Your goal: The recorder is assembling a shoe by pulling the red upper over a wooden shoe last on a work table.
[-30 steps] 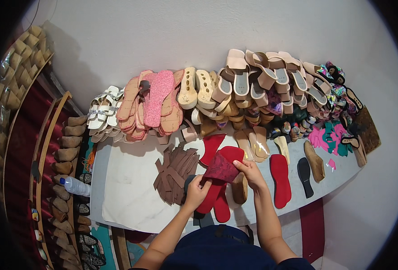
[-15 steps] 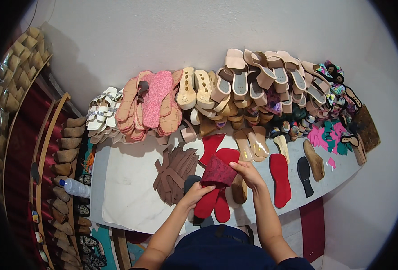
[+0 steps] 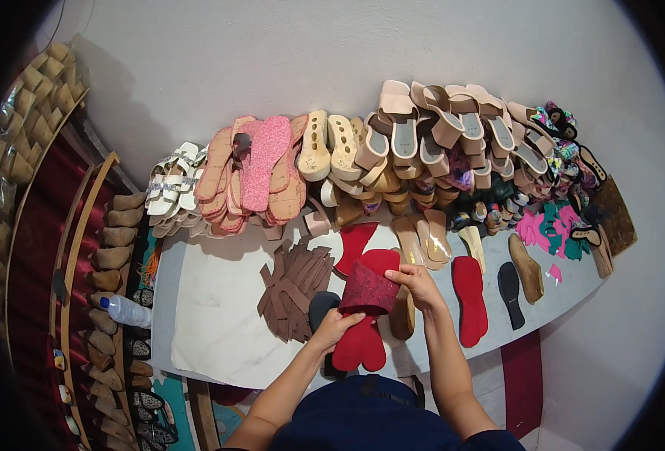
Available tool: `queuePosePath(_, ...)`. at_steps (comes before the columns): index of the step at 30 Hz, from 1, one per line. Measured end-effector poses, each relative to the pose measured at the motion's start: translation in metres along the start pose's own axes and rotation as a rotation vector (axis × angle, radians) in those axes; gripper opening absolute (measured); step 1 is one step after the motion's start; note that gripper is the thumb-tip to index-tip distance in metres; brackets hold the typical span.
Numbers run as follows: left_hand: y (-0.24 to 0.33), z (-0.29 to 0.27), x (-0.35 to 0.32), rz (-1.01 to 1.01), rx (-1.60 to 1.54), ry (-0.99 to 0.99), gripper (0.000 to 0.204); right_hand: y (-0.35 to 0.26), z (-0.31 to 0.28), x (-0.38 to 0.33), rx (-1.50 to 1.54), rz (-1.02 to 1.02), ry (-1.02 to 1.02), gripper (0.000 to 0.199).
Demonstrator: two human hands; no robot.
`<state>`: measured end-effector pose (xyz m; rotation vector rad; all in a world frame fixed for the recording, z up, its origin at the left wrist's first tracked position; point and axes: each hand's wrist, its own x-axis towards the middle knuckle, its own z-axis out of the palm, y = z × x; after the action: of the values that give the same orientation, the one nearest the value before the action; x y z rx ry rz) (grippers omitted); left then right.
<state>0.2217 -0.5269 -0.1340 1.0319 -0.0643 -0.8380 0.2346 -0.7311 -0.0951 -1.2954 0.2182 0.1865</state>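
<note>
A red slide sandal (image 3: 351, 342) with a broad maroon patterned strap (image 3: 370, 289) is held up over the near edge of the table. My left hand (image 3: 335, 331) grips it at the lower left, thumb on the sole just below the strap. At the upper right, my right hand (image 3: 416, 286) pinches the strap's side edge and the sole. Another red sole (image 3: 374, 355) shows partly behind the sandal's lower end. Partly covered beside them are a wooden shoe last (image 3: 402, 319) and a dark sole (image 3: 322, 308). A red cut piece (image 3: 355, 244) lies just beyond.
Brown strips (image 3: 298, 289) lie heaped on the table (image 3: 212, 301) to the left. On the right are a red sole (image 3: 469, 301), a black sole (image 3: 510, 293) and a last (image 3: 526, 267). Stacked shoes (image 3: 437, 128) line the wall; a bottle (image 3: 127, 311) lies near the left rack.
The held sandal has turned more upright, its lower end shifting right over the other red sole. Both hands have kept their hold, my left one moving slightly right.
</note>
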Motion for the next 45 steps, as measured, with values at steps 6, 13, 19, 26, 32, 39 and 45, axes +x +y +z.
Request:
queuePosePath(6,-0.006,0.0,0.002,-0.04,-0.014,-0.006,0.027,0.004,-0.008,0.002,-0.169,-0.004,0.08,0.015)
queuePosePath(13,-0.013,0.001,0.003,-0.147,-0.055,-0.027,0.029,0.022,-0.024,0.008,-0.088,0.021,0.084,0.014)
queuePosePath(19,-0.016,-0.003,0.012,-0.115,-0.092,0.064,0.029,0.031,0.014,0.004,-0.754,-0.564,0.587,0.048)
queuePosePath(26,-0.014,-0.008,0.012,-0.12,-0.025,0.151,0.025,0.013,0.033,-0.004,-1.245,-0.592,0.261,0.032)
queuePosePath(32,-0.019,-0.005,0.007,-0.098,0.011,0.103,0.025,0.022,0.021,0.011,-0.696,-0.351,0.119,0.019)
queuePosePath(39,-0.009,-0.001,0.003,-0.141,-0.198,0.051,0.028,0.023,0.025,0.009,-0.152,-0.603,0.258,0.025)
queuePosePath(45,-0.009,-0.007,0.01,-0.105,-0.389,0.045,0.028,0.061,0.022,-0.017,0.048,-0.257,0.059,0.073)
